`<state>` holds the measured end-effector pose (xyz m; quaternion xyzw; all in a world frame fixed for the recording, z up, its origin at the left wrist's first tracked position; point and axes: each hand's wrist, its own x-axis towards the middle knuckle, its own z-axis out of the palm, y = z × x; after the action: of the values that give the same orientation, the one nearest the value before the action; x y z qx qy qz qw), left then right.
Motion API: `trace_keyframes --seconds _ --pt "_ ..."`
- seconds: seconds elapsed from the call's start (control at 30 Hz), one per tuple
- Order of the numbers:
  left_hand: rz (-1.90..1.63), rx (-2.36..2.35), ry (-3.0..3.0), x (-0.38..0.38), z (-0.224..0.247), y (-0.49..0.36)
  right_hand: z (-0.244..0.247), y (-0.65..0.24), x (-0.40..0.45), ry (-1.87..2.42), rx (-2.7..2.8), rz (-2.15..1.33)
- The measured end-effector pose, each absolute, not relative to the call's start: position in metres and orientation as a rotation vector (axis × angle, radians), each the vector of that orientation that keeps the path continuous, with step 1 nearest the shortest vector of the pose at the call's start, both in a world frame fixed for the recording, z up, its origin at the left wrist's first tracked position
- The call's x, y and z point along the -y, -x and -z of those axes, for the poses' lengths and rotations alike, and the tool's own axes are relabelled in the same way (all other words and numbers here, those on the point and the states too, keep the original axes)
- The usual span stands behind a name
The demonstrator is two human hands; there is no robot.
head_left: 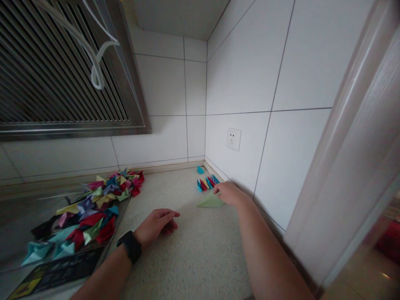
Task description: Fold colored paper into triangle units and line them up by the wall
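Green paper: The pale green sheet [210,201], thin, matte and tapering to a point at its left, is at my right fingertips, low over the counter near the tiled wall.
Right hand: My right hand [227,193] reaches to the sheet's upper right edge, fingers bunched close together; whether they pinch the paper or only press it, I cannot tell.
Left hand: My left hand [163,221] hangs over the counter, well apart from the sheet, fingers loosely curled, the index finger straighter; a black watch [130,246] wraps the wrist.
Counter: The surface [187,262] is pale and finely speckled.
Small row: Pointed blue, red and yellow folded pieces [206,183] stand packed side by side just beyond the sheet, with a lone blue piece [200,170] behind.
Pile: Crisp, angular paper folds [96,202] in many colors heap at left, partly on a dark, smooth panel [15,227].
Wall: Glossy white tiles [240,66] carry a squarish socket [234,139].
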<state>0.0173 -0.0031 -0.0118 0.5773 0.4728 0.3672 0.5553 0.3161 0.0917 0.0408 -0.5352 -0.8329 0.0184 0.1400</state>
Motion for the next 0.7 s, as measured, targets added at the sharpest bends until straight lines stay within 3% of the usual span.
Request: trace_keyframes --seconds 0.2,0.33,0.7 --pt "-0.937 -1.127 -1.397 0.002 0.014 -0.022 -0.073 -0.247 -0.042 0.777 2.144 -0.195" --pt "-0.941 -1.154 -1.741 0.0 0.012 -0.018 -0.054 -0.195 -0.014 0.539 2.482 -0.309" --pt "-0.643 -1.367 -2.501 0.006 0.0 -0.004 -0.024 -0.183 -0.028 0.577 2.568 -0.571"
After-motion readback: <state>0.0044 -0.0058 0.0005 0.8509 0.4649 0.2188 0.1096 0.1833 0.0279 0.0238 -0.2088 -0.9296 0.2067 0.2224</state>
